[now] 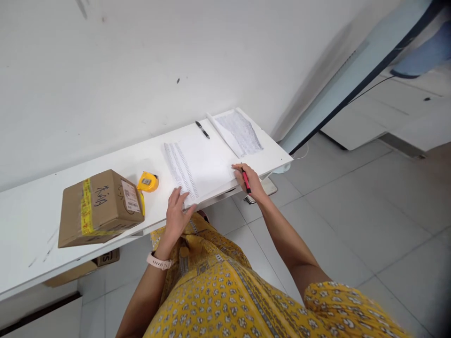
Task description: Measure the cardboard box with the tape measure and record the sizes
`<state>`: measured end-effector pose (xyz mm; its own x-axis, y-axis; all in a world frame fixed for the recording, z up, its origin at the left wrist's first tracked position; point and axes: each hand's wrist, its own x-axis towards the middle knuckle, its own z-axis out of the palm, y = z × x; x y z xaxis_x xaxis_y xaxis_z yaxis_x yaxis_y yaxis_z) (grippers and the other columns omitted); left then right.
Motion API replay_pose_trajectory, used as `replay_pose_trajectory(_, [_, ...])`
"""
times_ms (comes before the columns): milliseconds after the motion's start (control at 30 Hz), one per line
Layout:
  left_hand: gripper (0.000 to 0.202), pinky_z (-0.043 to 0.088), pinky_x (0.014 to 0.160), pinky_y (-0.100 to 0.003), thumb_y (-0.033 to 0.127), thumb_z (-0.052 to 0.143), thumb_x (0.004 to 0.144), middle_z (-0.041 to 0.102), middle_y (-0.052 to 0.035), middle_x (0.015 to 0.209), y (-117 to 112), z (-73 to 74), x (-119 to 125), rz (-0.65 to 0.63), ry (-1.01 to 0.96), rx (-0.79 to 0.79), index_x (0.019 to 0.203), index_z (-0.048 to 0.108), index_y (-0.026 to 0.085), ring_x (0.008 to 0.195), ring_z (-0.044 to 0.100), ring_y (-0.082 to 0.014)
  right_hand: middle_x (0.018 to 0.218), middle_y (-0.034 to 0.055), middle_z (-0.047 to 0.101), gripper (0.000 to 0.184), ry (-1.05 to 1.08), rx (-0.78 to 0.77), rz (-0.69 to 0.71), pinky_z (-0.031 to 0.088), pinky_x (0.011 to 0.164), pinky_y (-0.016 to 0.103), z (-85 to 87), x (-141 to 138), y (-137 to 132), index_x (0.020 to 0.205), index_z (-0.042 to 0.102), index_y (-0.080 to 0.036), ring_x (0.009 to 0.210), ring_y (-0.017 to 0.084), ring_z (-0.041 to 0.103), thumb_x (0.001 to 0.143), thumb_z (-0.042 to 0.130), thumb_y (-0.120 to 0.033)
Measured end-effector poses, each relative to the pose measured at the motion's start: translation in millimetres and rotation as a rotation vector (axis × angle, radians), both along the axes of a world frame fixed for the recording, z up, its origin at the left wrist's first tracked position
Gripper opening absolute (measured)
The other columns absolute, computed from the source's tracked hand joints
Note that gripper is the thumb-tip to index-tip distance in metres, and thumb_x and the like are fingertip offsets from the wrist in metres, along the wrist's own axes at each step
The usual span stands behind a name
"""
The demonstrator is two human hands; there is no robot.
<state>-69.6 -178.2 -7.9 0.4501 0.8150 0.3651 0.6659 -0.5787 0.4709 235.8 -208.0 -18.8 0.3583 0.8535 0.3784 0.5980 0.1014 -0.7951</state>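
Observation:
My left hand (179,212) rests on the lower left edge of a white paper sheet (211,162), fingers spread. Dense columns of small print run down the sheet's left side; its right part looks blank. At the lower right corner of the paper, my right hand (249,180) holds a red pen (245,180) with a dark end. To the left of the sheet sits a yellow tape measure (148,181). It lies beside a brown cardboard box (102,204) with yellow tape, black handwriting and a white label.
A black pen (202,130) lies near the wall behind the sheet. Another printed paper (239,134) is at the right end of the narrow white shelf table (31,213). Slanting at the right is a pale panel (352,84) with a dark edge. Grey floor tiles (334,202) extend below.

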Motion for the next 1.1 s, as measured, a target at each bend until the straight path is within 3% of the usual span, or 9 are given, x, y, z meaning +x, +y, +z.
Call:
replay_pose_trajectory(133, [0.035,0.048,0.104,-0.055,0.031,0.066,0.086,0.047,-0.0201,0.147,-4.1,-3.8,10.2,0.032,0.008,-0.012,0.119,0.058,0.019,0.136,0.046,-0.0351,0.071,-0.0013,0.062,0.025,0.059,-0.037,-0.034,0.044,0.064,0.028,8.6,-3.6,-0.9,0.101,0.063,-0.023,0.064,0.015,0.057,0.09,0.043,-0.035])
replay_pose_trajectory(267, [0.03,0.05,0.104,-0.049,0.027,0.063,0.088,0.053,-0.0173,0.143,-12.6,-3.1,20.4,0.021,-0.044,-0.043,0.117,0.059,0.02,0.129,0.055,-0.0305,0.063,-0.0031,0.058,0.023,0.086,-0.063,-0.037,0.041,0.063,0.028,11.6,-4.8,-4.4,0.099,0.061,-0.022,0.058,0.014,0.049,0.09,0.044,-0.035])
replay_pose_trajectory(367, [0.029,0.051,0.103,-0.048,0.026,0.062,0.088,0.058,-0.0154,0.138,-16.6,-2.0,24.0,0.041,-0.071,-0.051,0.116,0.059,0.02,0.124,0.059,-0.0286,0.071,-0.0009,0.063,0.022,0.099,-0.061,-0.039,0.042,0.067,0.03,10.1,-4.1,-4.6,0.1,0.061,-0.022,0.065,0.016,0.055,0.091,0.047,-0.036])
replay_pose_trajectory(533, [0.03,0.049,0.106,-0.048,0.028,0.064,0.088,0.059,-0.0158,0.136,-18.0,-3.4,23.9,0.039,-0.058,-0.008,0.115,0.06,0.019,0.127,0.056,-0.0284,0.098,0.0059,0.07,0.025,0.009,-0.018,-0.119,0.044,0.087,0.04,1.6,-4.9,3.5,0.098,0.058,-0.023,0.092,0.024,0.062,0.082,0.064,-0.041])
replay_pose_trajectory(667, [0.023,0.049,0.106,-0.049,0.03,0.063,0.09,0.063,-0.0158,0.13,-23.2,-7.9,18.5,0.032,-0.047,0.038,0.11,0.061,0.018,0.125,0.057,-0.0283,0.1,0.0059,0.069,0.023,-0.093,-0.041,-0.162,0.042,0.091,0.046,-8.9,-11.8,-3.5,0.099,0.058,-0.023,0.094,0.026,0.06,0.081,0.063,-0.037])
replay_pose_trajectory(833, [0.02,0.051,0.102,-0.048,0.026,0.062,0.091,0.065,-0.0172,0.127,-31.6,-14.0,10.0,-0.004,-0.086,0.129,0.109,0.059,0.017,0.126,0.057,-0.0288,0.092,0.0063,0.068,0.019,-0.138,-0.022,-0.206,0.043,0.084,0.046,-18.0,-18.9,-24.3,0.096,0.059,-0.022,0.085,0.026,0.059,0.085,0.055,-0.037])
replay_pose_trajectory(1000, [0.019,0.05,0.097,-0.048,0.023,0.064,0.09,0.068,-0.0155,0.124,-34.2,-14.0,7.4,0.005,-0.062,0.206,0.107,0.061,0.017,0.122,0.058,-0.0318,0.104,0.01,0.071,0.019,-0.385,-0.039,-0.278,0.041,0.089,0.048,-0.8,-30.5,-22.0,0.104,0.062,-0.02,0.105,0.031,0.058,0.09,0.051,-0.025])
replay_pose_trajectory(1100, [0.019,0.043,0.095,-0.052,0.027,0.068,0.087,0.071,-0.0119,0.121,-36.4,-9.1,7.2,0.056,-0.002,0.226,0.104,0.064,0.02,0.118,0.059,-0.0352,0.118,0.0097,0.07,0.018,-0.453,0.031,-0.052,0.041,0.097,0.046,16.8,-52.4,-5.0,0.107,0.062,-0.021,0.115,0.029,0.057,0.094,0.051,-0.023])
